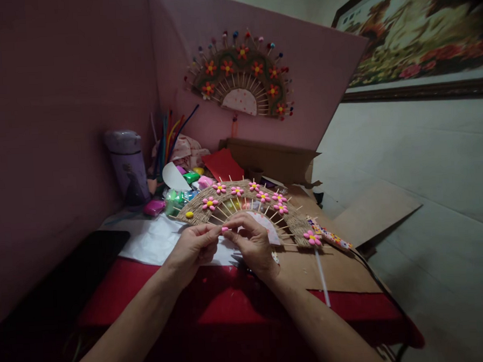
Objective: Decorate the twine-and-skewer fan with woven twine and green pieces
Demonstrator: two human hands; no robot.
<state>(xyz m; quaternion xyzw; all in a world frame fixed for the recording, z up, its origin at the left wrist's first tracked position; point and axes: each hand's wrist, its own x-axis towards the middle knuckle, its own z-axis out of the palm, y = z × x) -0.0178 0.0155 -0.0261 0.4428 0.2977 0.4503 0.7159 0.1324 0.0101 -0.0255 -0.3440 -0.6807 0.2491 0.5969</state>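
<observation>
The left hand (202, 243) and right hand (253, 244) are pinching a small pink clay piece (225, 229) before the twine fan (297, 224) on the desk (117, 279), where light, even fingertip pressure should be keeping it from flattening.

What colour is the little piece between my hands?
The little piece is pink; see the head view.
</observation>
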